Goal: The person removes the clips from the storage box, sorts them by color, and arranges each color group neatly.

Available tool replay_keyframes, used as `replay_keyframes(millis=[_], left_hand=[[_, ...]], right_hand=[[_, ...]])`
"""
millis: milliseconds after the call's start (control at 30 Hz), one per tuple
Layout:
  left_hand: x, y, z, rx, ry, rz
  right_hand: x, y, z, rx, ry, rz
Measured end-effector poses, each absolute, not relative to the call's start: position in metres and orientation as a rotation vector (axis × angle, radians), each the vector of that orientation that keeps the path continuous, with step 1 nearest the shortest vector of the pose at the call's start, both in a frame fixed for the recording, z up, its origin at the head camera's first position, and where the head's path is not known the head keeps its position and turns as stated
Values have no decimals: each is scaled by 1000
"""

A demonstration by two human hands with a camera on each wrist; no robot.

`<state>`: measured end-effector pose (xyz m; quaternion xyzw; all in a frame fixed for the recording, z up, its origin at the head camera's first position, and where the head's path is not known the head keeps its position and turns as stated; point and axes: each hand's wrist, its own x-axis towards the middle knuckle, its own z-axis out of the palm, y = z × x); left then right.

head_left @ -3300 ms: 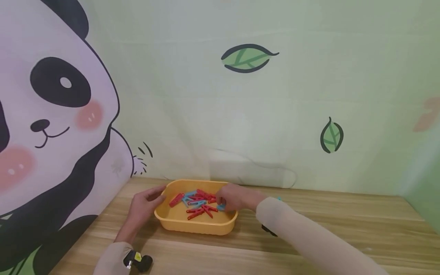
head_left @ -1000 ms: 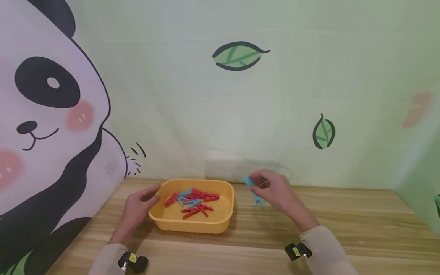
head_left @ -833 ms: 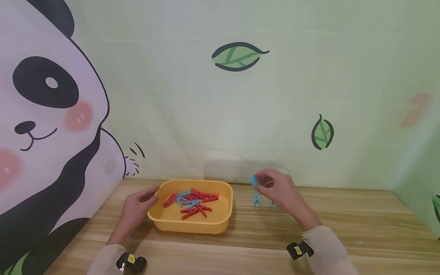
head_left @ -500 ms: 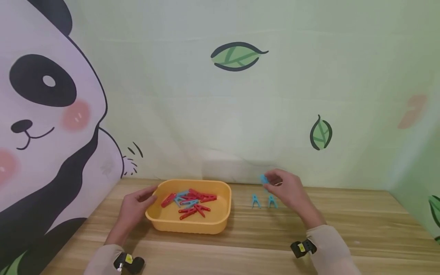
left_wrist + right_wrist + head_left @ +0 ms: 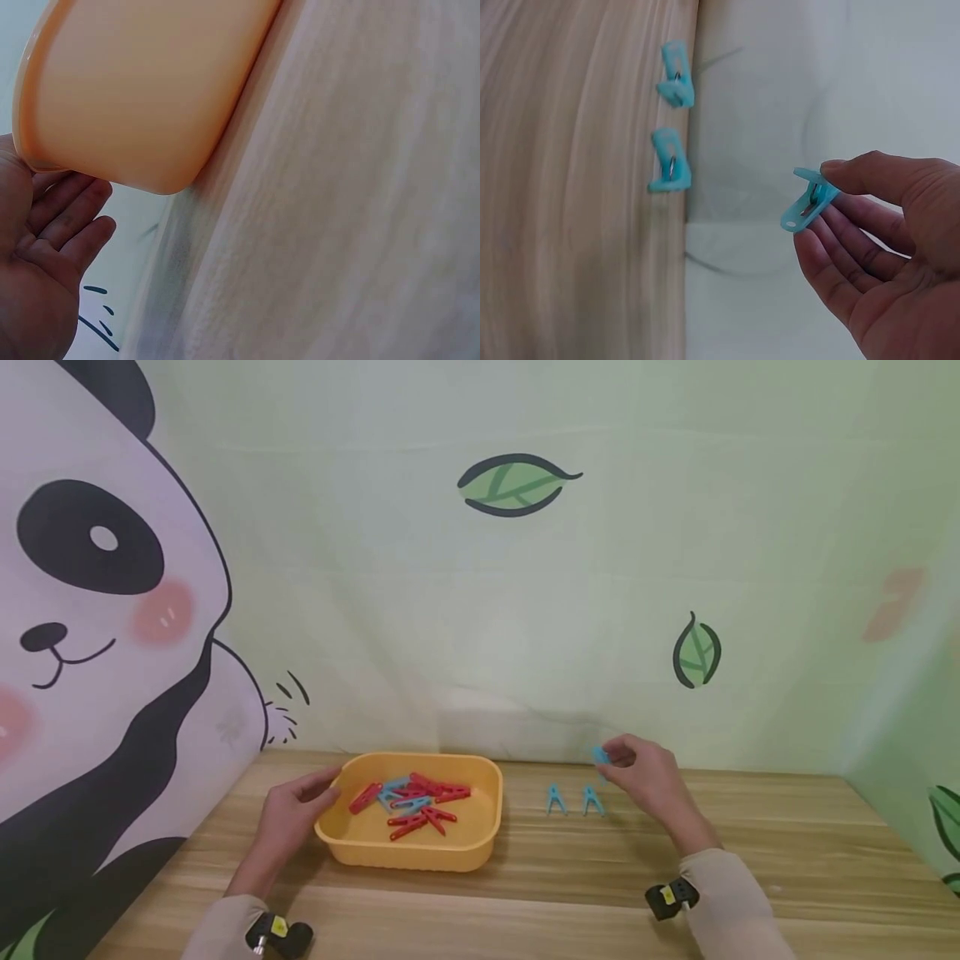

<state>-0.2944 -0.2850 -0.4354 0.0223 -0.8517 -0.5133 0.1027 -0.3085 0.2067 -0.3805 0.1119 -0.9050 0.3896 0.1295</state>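
Note:
My right hand (image 5: 641, 768) holds a blue clothespin (image 5: 602, 756) above the back of the table, pinched between thumb and fingers. Its flared handles show in the right wrist view (image 5: 810, 201). Two other blue clothespins, a left one (image 5: 555, 799) and a right one (image 5: 592, 800), stand side by side on the table, left of that hand. At the left end of a yellow plastic basket (image 5: 408, 857), my left hand (image 5: 292, 806) rests against the rim with relaxed fingers, partly hidden by the basket in the left wrist view. Red clothespins (image 5: 366, 797) and blue clothespins (image 5: 412, 804) lie jumbled inside the basket.
The wooden table (image 5: 562, 868) runs back to a pale green cloth wall (image 5: 375, 610) printed with leaves and a large panda. A thin cable outline shows behind the cloth near the table's back edge. Black wrist cameras (image 5: 671, 897) sit at both sleeves.
From the basket, my right hand has lifted a blue clothespin and carried it right, past the two standing ones, which are now uncovered. The left hand stays at the basket's rim.

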Motion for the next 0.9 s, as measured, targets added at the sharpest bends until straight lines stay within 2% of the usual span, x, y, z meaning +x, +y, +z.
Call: replay_keyframes(millis=[900], left_hand=[[-294,-285,-435,26,-2520,-1476]], right_hand=[[-315,230,-399,170,-2748,1111]])
